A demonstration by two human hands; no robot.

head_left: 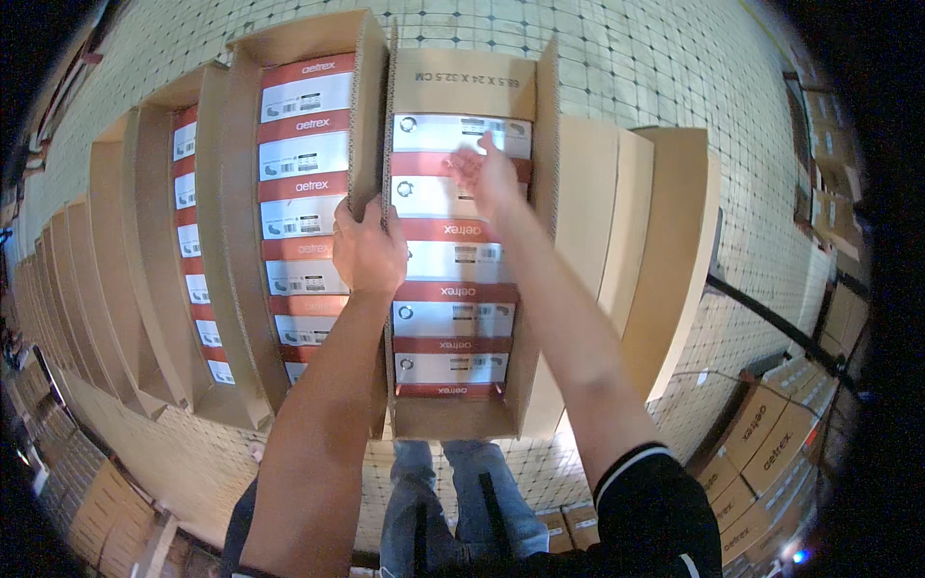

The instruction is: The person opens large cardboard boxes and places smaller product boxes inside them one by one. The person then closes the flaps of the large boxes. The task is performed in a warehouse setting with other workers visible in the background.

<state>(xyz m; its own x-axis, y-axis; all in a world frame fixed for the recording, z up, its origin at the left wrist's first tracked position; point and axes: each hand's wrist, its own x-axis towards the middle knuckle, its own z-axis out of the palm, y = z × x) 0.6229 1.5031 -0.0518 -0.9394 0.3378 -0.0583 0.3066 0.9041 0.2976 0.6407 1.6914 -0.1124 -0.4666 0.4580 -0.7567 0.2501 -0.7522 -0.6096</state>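
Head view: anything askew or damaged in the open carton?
Nothing stands out. The red-and-white boxes sit in an even row inside the open carton; left hand grips its flap edge, right hand rests on the boxes.

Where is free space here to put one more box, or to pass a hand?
Bare tiled floor lies beyond the open carton and right of the flattened cardboard. Inside the carton the red-and-white boxes leave no gap. Left hand grips its flap; right hand rests on the boxes.
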